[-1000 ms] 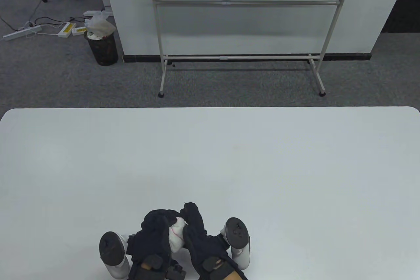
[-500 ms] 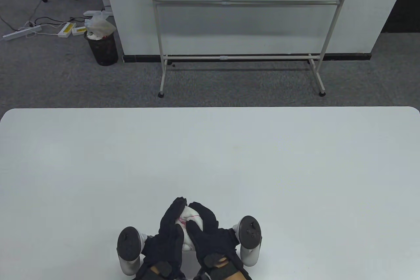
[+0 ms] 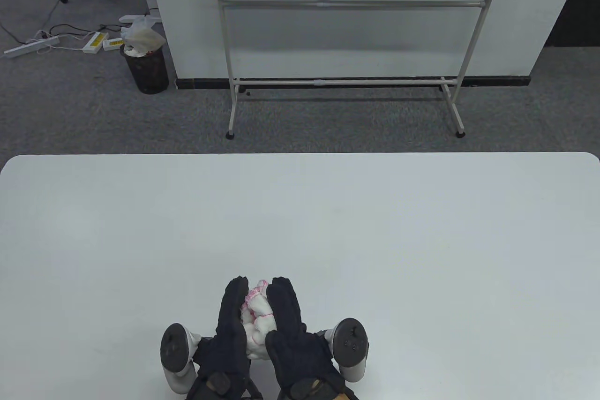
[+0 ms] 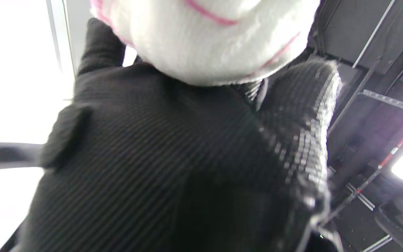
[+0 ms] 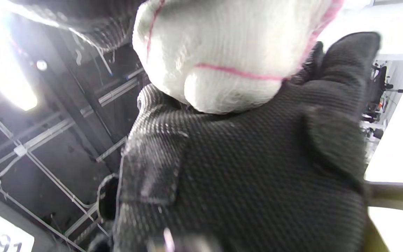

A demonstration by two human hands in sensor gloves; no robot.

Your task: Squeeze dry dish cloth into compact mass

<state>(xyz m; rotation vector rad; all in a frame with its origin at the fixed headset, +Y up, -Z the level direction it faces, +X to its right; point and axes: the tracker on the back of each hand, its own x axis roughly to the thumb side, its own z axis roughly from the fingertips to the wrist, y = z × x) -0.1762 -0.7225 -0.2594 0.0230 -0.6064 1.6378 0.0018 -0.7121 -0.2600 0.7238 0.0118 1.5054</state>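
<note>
A white dish cloth (image 3: 256, 321) with thin pink lines is bunched into a lump near the table's front edge. My left hand (image 3: 229, 329) presses against its left side and my right hand (image 3: 288, 325) against its right side, palms facing each other with fingers stretched forward. The cloth fills the top of the left wrist view (image 4: 205, 38), with the opposite black glove (image 4: 173, 157) below it. In the right wrist view the cloth (image 5: 229, 52) bulges above the opposite glove (image 5: 250, 168).
The white table (image 3: 328, 222) stretches far ahead and to both sides of my hands. A whiteboard stand (image 3: 342, 81) and a black waste bin (image 3: 146, 67) are on the carpet beyond the table's far edge.
My hands rolled from curled over the cloth to upright, palms facing, fingers straightened forward. The cloth now shows between them as a tighter lump.
</note>
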